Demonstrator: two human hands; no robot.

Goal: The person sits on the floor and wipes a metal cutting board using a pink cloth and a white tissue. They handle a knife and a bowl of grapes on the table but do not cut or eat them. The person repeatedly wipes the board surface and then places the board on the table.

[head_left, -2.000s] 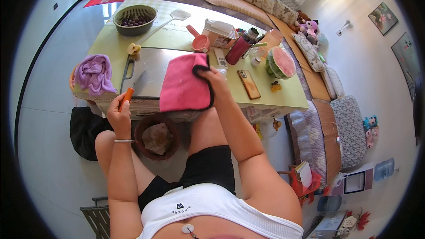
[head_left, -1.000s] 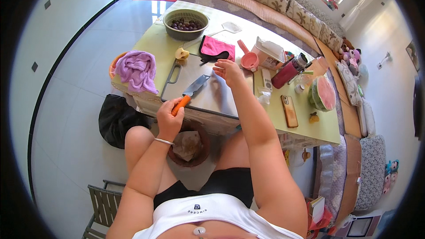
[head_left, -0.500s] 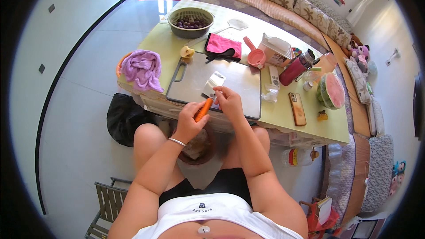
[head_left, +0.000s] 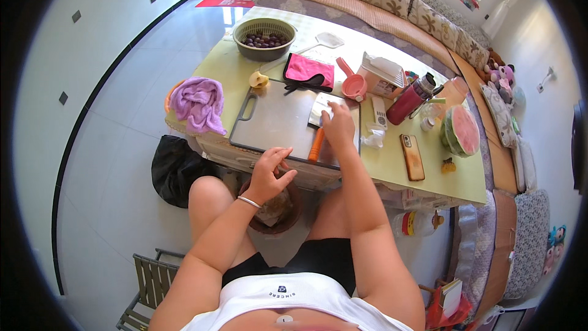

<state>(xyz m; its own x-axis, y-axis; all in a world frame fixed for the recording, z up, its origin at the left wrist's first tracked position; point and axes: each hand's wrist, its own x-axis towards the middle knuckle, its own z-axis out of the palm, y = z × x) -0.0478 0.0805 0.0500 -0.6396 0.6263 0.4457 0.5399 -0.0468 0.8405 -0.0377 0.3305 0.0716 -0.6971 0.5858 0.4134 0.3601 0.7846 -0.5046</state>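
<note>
Lying by the right hand (head_left: 340,124) is a broad-bladed knife (head_left: 316,145).

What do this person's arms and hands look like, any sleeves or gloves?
The arms are bare, with no sleeves showing, and neither the left hand nor the right hand wears a glove. A slim silvery bangle circles the left wrist.

Knife (head_left: 316,144): blade partly hidden under right hand (head_left: 339,127); white patch, glare or cover, undetermined from where I stand. Bin (head_left: 297,209) part-hidden behind left hand (head_left: 267,178), contents unclear. Slatted chair (head_left: 149,279) cut off below.
</note>
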